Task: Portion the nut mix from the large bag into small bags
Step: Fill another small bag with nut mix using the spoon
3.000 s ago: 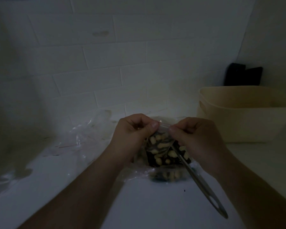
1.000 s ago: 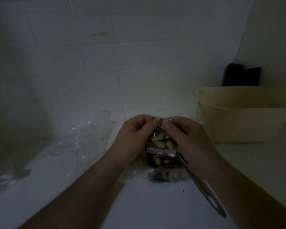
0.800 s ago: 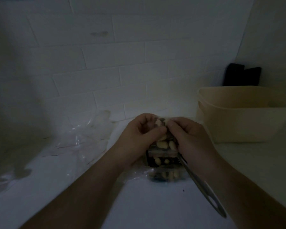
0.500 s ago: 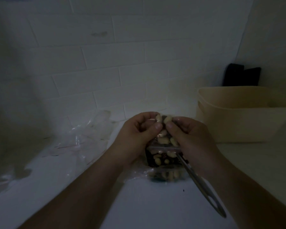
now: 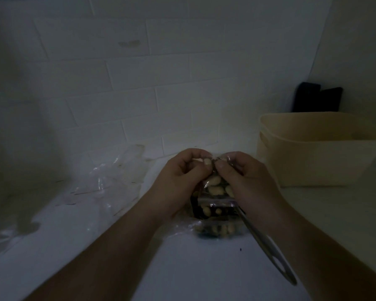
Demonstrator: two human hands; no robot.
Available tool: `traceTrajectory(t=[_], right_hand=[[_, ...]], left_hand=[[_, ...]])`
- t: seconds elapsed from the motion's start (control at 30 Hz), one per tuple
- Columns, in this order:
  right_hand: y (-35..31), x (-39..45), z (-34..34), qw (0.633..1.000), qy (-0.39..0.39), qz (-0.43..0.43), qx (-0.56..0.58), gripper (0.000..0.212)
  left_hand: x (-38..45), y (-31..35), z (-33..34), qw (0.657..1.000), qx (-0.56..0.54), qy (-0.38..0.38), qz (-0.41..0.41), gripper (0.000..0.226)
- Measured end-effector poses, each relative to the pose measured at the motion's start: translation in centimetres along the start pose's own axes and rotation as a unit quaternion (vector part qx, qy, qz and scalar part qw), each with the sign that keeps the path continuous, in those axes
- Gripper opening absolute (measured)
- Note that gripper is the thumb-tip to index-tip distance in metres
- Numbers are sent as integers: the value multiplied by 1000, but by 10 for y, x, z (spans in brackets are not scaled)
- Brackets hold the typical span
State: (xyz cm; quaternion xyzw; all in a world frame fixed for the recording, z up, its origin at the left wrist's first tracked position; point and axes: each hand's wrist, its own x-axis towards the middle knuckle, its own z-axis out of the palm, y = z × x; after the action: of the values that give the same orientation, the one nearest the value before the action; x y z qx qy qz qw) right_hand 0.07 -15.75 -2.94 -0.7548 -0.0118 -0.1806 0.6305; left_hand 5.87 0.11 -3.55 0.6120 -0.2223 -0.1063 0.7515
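Pinching the top edge of the small clear plastic bag of pale nuts (image 5: 215, 187), my left hand (image 5: 180, 181) and right hand (image 5: 245, 183) meet fingertip to fingertip above the white counter (image 5: 182, 268). I judge I'm sealing it: press evenly along the strip, keeping nuts clear, minding the long metal scoop handle (image 5: 267, 244) beneath my right hand.

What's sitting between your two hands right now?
In the head view, the left hand and right hand pinch the small clear plastic bag of pale nuts between them.
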Motion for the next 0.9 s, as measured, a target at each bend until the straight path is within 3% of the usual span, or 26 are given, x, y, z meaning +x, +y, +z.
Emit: traceTrajectory(t=[0.17, 0.33, 0.47, 0.77, 0.9], right_hand=[[-1, 0, -1, 1000, -14, -7, 13, 16], [-1, 2, -2, 1000, -4, -19, 11, 16], [-1, 3, -4, 999, 30, -28, 11, 17], [10, 1, 3, 998, 11, 18, 64, 16], [9, 1, 3, 999, 38, -4, 32, 19]], left_hand=[[1, 0, 0, 1000, 7, 1, 15, 10], [3, 1, -3, 1000, 1, 25, 5, 27], [2, -1, -3, 996, 85, 6, -16, 30], [-3, -6, -12, 997, 63, 41, 32, 3], [-3, -6, -7, 997, 59, 54, 24, 21]])
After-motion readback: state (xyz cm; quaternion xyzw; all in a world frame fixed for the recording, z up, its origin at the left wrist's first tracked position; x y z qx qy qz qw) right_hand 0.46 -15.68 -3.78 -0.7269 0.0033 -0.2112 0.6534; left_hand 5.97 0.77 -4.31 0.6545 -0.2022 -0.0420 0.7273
